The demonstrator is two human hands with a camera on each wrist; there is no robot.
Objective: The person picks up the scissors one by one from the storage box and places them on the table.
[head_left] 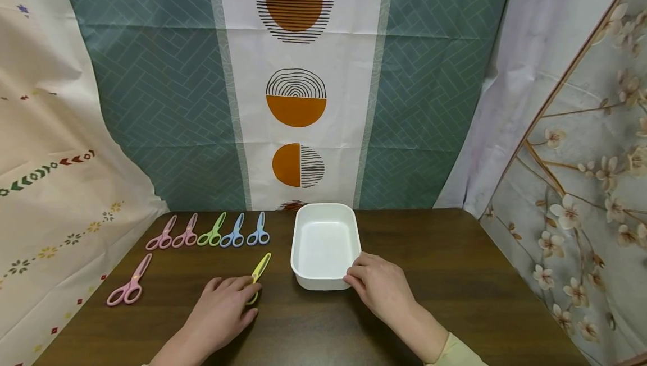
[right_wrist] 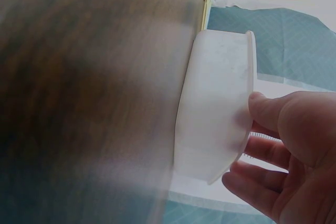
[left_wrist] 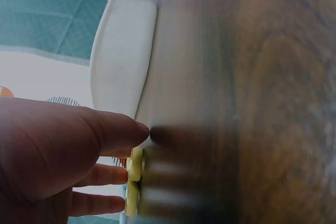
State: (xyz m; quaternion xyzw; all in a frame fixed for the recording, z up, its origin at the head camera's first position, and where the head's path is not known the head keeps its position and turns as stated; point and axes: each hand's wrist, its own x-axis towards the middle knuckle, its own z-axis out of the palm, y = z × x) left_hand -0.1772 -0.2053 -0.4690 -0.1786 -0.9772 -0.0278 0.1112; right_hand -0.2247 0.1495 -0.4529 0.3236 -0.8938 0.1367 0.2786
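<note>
Yellow scissors (head_left: 262, 265) lie on the table left of a white rectangular container (head_left: 321, 283), blades pointing away. My left hand (head_left: 221, 311) rests its fingers on their handles. In the left wrist view, those fingers touch the yellow handles (left_wrist: 133, 198), while the thumb (left_wrist: 126, 131) is apart from them, low over the table. My right hand (head_left: 381, 287) holds the container's near right corner by its rim. From the right wrist, the thumb (right_wrist: 265, 109) is seen against the rim, with the fingers around the corner. The container's inside shows bare in the head view.
Pink scissors (head_left: 132, 284) lie at the left. Behind them runs a row of several scissors: pink ones (head_left: 163, 237), a green pair (head_left: 214, 236) and blue ones (head_left: 259, 235). The brown table (head_left: 434, 259) ends at a patterned curtain (head_left: 424, 102).
</note>
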